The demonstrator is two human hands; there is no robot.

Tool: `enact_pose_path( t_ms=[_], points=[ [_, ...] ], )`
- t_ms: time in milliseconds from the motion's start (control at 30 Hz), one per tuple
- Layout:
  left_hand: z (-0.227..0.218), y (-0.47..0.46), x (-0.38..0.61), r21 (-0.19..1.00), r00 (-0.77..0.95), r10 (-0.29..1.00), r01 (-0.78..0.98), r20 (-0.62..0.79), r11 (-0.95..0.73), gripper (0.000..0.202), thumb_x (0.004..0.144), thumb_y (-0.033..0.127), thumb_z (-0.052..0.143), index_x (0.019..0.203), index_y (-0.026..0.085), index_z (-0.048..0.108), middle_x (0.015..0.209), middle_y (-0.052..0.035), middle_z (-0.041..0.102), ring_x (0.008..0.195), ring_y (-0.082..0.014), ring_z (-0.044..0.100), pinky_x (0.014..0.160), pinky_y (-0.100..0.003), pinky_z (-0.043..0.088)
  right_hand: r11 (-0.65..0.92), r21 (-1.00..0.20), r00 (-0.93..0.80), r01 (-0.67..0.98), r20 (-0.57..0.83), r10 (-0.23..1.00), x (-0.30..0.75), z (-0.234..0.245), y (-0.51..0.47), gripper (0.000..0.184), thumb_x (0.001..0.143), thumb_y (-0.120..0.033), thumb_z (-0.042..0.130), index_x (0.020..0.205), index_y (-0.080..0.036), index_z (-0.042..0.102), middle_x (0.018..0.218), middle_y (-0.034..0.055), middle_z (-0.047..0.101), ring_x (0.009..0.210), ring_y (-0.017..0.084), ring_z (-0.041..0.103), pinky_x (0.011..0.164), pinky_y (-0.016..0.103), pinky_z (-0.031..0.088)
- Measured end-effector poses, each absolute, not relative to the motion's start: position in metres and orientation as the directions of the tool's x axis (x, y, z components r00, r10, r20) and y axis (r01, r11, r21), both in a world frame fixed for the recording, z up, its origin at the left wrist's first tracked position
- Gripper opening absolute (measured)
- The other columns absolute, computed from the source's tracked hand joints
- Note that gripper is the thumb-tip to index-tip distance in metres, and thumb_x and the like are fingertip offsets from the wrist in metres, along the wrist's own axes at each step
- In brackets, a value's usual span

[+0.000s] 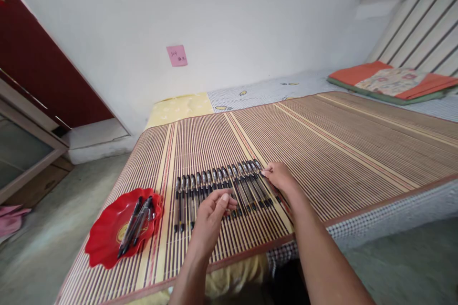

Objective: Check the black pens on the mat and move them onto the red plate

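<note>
A row of black-capped gel pens (199, 182) lies side by side on a striped bamboo mat (322, 152). At the right end of the row, my right hand (279, 177) is closed with its fingertips on the upper part of a pen (276, 195), partly hidden by the hand. My left hand (213, 209) is over the middle of the row, fingers loosely curled and apart, with nothing visible in it. It covers the lower parts of several pens. A red scalloped plate (102, 233) to the left holds several more pens (138, 221), lying at a slant.
The mat lies on a bed with a patterned sheet (257, 93) and a yellow cloth (179, 108). An orange folded cloth (361, 74) sits at the far right. A pink note (176, 55) is stuck on the white wall (250, 19). Grey floor (89, 181) shows at the left.
</note>
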State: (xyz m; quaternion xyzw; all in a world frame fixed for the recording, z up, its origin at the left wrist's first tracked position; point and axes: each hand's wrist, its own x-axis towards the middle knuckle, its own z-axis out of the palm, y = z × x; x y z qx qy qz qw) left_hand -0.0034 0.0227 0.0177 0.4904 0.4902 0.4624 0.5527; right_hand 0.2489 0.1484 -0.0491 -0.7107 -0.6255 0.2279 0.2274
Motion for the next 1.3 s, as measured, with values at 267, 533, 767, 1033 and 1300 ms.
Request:
enact_pose_path(
  t_ms=[267, 533, 767, 1033, 1300],
  points=[
    [0.020, 0.022, -0.003, 0.995, 0.096, 0.991, -0.030, -0.090, 0.094, 0.048, 0.088, 0.057, 0.066, 0.108, 0.015, 0.072, 0.091, -0.0093, 0.074, 0.087, -0.0222, 0.068, 0.077, -0.033, 0.051, -0.094, -0.559, 0.085, 0.823, -0.043, 0.995, 0.245, -0.040, 0.141, 0.029, 0.094, -0.024, 0.060, 0.072, -0.014, 0.074, 0.079, 0.0096, 0.075, 0.072, 0.016, 0.065, 0.061, 0.025, 0.036],
    [0.018, 0.022, -0.004, 0.995, 0.119, 0.988, -0.008, -0.097, 0.099, 0.047, 0.091, 0.056, 0.062, 0.111, 0.014, 0.070, 0.093, -0.0094, 0.073, 0.088, -0.0225, 0.068, 0.078, -0.033, 0.051, -0.118, -0.505, 0.087, 0.855, -0.085, 0.993, 0.252, -0.029, 0.127, 0.033, 0.091, -0.028, 0.063, 0.060, -0.018, 0.067, 0.062, 0.0043, 0.065, 0.053, 0.014, 0.052, 0.053, 0.028, 0.026],
    [0.020, 0.021, -0.002, 0.994, 0.126, 0.987, -0.019, -0.102, 0.106, 0.045, 0.090, 0.056, 0.065, 0.108, 0.015, 0.071, 0.092, -0.0093, 0.073, 0.087, -0.0220, 0.068, 0.076, -0.032, 0.051, -0.140, -0.484, 0.093, 0.864, -0.120, 0.988, 0.251, -0.022, 0.124, 0.027, 0.083, -0.019, 0.066, 0.056, -0.018, 0.067, 0.062, 0.0055, 0.066, 0.054, 0.015, 0.055, 0.054, 0.028, 0.027],
    [0.017, 0.022, 0.000, 0.994, 0.122, 0.988, -0.027, -0.097, 0.101, 0.044, 0.087, 0.055, 0.067, 0.106, 0.015, 0.071, 0.090, -0.0094, 0.074, 0.085, -0.0224, 0.069, 0.075, -0.033, 0.051, -0.134, -0.480, 0.091, 0.867, -0.111, 0.990, 0.250, -0.023, 0.126, 0.024, 0.084, -0.010, 0.058, 0.064, -0.015, 0.070, 0.072, 0.0075, 0.071, 0.063, 0.015, 0.058, 0.058, 0.027, 0.030],
    [0.017, 0.022, -0.001, 0.995, 0.134, 0.987, -0.019, -0.093, 0.097, 0.045, 0.088, 0.056, 0.066, 0.107, 0.014, 0.070, 0.091, -0.0091, 0.074, 0.085, -0.0214, 0.068, 0.075, -0.032, 0.050, -0.130, -0.503, 0.074, 0.855, -0.130, 0.989, 0.257, -0.019, 0.118, 0.024, 0.084, -0.016, 0.062, 0.059, -0.017, 0.065, 0.063, 0.0043, 0.066, 0.059, 0.014, 0.055, 0.055, 0.028, 0.028]
  ],
)
